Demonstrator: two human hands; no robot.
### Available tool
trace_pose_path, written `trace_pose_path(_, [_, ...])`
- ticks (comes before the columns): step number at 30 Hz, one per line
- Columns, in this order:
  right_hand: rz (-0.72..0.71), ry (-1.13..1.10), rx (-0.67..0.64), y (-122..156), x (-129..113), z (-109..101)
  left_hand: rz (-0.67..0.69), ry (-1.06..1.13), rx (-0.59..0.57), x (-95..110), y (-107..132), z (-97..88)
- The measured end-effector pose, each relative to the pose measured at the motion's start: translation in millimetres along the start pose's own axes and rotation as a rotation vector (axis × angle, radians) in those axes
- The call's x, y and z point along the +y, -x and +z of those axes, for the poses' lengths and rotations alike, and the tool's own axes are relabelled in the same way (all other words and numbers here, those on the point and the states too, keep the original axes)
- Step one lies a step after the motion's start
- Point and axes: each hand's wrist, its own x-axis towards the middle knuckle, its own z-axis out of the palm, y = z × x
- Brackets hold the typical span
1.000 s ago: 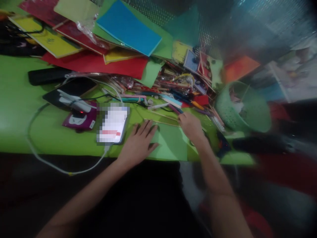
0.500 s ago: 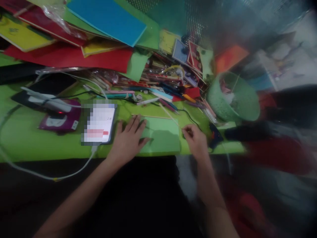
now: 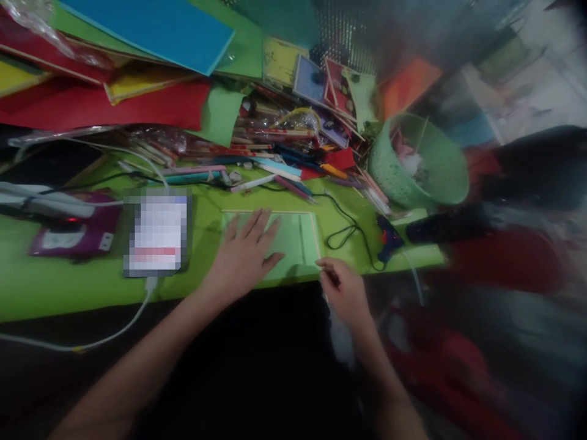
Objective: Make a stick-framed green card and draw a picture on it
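A light green sheet of card (image 3: 290,235) lies near the front edge of the green-covered table. Flat on its left part rests my left hand (image 3: 243,250), fingers spread. One thin wooden stick (image 3: 293,212) runs along the far edge of the card. A second thin stick (image 3: 316,235) lies along the right edge, its near end pinched by my right hand (image 3: 342,284) at the card's near right corner. A lit phone (image 3: 158,229) with a white cable plugged in lies left of my left hand.
Pens, sticks and scraps (image 3: 275,165) are heaped behind the card. A green basket (image 3: 419,162) stands at the right, near a dark glue gun (image 3: 389,238) with a black cord. Coloured sheets (image 3: 156,30) are piled at the back left. A purple packet (image 3: 73,235) lies at left.
My right hand has lowered the slanting stick and brought it onto the card's right edge, moving nearer to the table's front edge. My left hand stays flat on the card. The view has shifted right.
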Motion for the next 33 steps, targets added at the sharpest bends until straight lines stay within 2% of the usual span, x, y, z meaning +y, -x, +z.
trace_pose_path(7, [-0.004, 0.036, -0.018, 1, 3, 0, 0.167, 0.004, -0.049, 22, -25, 12.1])
trace_pose_path(12, [-0.028, 0.061, -0.045, -1, 5, 0, 0.204, -0.011, -0.130, 32, -30, 17.5])
trace_pose_path(15, [-0.039, 0.067, -0.060, -2, 5, 1, 0.213, -0.021, -0.133, 36, -31, 18.3])
trace_pose_path(29, [-0.022, 0.115, -0.149, -5, 3, -2, 0.233, -0.007, -0.098, 39, -32, 20.5])
trace_pose_path(33, [-0.027, 0.145, -0.104, -6, 7, -5, 0.224, 0.004, -0.079, 36, -30, 26.1])
